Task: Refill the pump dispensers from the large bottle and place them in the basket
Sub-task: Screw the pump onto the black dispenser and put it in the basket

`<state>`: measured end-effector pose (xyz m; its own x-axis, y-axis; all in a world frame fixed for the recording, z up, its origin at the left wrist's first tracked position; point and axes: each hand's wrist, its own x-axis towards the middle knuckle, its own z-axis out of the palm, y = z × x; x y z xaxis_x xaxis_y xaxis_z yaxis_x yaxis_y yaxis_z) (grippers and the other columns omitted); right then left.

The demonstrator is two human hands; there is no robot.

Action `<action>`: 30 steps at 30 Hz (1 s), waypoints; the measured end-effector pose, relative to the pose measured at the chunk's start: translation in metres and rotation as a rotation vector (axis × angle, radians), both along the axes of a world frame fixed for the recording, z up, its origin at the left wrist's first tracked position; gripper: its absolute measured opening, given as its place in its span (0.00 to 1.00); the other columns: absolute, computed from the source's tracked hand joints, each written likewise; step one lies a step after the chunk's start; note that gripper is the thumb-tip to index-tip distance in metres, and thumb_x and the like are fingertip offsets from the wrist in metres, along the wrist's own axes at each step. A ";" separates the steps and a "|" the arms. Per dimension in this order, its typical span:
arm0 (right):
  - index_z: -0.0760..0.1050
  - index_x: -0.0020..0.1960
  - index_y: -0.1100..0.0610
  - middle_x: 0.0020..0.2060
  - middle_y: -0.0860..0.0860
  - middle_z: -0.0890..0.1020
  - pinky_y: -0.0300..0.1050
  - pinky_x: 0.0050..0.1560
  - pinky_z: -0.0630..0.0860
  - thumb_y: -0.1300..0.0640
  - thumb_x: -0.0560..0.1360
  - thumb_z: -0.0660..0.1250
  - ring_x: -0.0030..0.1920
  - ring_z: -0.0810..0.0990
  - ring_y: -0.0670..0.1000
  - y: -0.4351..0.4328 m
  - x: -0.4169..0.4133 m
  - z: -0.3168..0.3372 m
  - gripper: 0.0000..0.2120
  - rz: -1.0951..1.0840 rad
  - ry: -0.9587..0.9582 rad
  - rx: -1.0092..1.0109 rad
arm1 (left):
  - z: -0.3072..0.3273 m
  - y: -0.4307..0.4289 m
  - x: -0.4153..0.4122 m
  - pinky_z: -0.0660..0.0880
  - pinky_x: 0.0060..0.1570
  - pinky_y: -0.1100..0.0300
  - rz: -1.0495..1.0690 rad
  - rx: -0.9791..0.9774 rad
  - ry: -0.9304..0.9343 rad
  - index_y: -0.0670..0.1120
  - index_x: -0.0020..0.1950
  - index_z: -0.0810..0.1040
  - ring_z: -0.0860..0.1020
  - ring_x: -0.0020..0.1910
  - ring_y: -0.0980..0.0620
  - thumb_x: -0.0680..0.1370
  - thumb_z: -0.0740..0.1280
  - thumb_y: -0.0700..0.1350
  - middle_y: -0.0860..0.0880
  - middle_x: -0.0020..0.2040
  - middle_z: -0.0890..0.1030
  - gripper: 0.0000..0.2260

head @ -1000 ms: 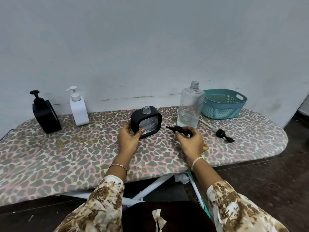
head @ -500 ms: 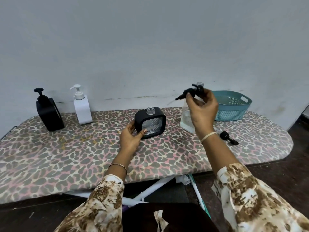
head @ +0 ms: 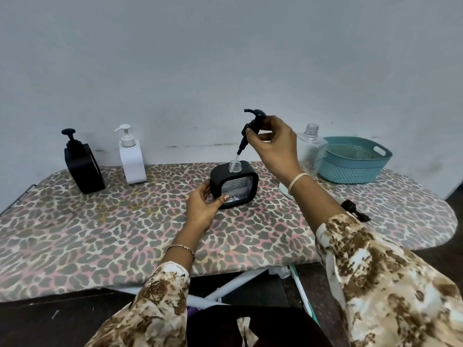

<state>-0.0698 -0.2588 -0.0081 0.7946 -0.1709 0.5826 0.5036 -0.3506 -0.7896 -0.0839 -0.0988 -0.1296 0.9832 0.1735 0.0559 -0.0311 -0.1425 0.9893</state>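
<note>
Black pump head (head: 253, 121) pinched in right hand (head: 273, 144) (tube at neck) — left hand (head: 203, 206) grips dispenser (head: 234, 184).

The pump head (head: 253, 123) pinched in the right hand (head: 273, 144) is showing glossy black plastic; below it, the dispenser (head: 234, 184) gripped by the left hand (head: 203, 209) is looking matt black with a clear, faceted window, standing on printed cloth (head: 125, 234), with a perforated teal plastic basket (head: 353, 159) beyond

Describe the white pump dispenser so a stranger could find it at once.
On the leopard-print board, look to the far left end by the wall. Two upright dispensers stand there; the white pump dispenser is the right one, beside the black pump dispenser.
</note>
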 end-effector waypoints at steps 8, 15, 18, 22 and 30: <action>0.77 0.48 0.54 0.42 0.42 0.82 0.50 0.45 0.81 0.54 0.70 0.72 0.37 0.83 0.42 -0.001 0.007 0.007 0.09 -0.077 -0.055 0.021 | 0.001 -0.001 0.000 0.69 0.65 0.60 -0.013 -0.025 -0.002 0.41 0.72 0.66 0.72 0.67 0.50 0.71 0.73 0.35 0.44 0.68 0.74 0.32; 0.77 0.53 0.52 0.48 0.43 0.83 0.48 0.51 0.80 0.53 0.73 0.70 0.47 0.83 0.44 0.001 0.016 -0.021 0.10 0.063 0.096 -0.182 | 0.001 -0.001 -0.001 0.67 0.67 0.58 -0.012 -0.029 -0.002 0.40 0.73 0.65 0.71 0.68 0.49 0.71 0.74 0.35 0.44 0.69 0.73 0.33; 0.77 0.56 0.53 0.51 0.46 0.83 0.50 0.57 0.78 0.56 0.75 0.69 0.52 0.82 0.46 -0.001 0.021 -0.031 0.10 0.153 0.154 -0.160 | 0.001 -0.001 -0.001 0.66 0.65 0.62 -0.013 -0.024 -0.012 0.40 0.73 0.65 0.71 0.68 0.49 0.71 0.74 0.35 0.44 0.70 0.72 0.33; 0.77 0.60 0.58 0.54 0.52 0.83 0.50 0.61 0.76 0.60 0.76 0.68 0.55 0.82 0.48 -0.006 0.022 -0.028 0.13 0.280 0.209 -0.158 | 0.000 -0.001 0.000 0.66 0.63 0.63 -0.019 -0.018 -0.016 0.39 0.73 0.65 0.70 0.69 0.49 0.71 0.74 0.35 0.44 0.70 0.72 0.32; 0.78 0.58 0.58 0.53 0.51 0.83 0.45 0.62 0.74 0.59 0.75 0.70 0.56 0.79 0.49 -0.004 0.021 -0.049 0.12 0.223 0.285 -0.326 | -0.005 0.000 0.003 0.69 0.68 0.53 -0.015 -0.003 -0.026 0.40 0.73 0.66 0.71 0.69 0.49 0.71 0.75 0.38 0.45 0.69 0.73 0.32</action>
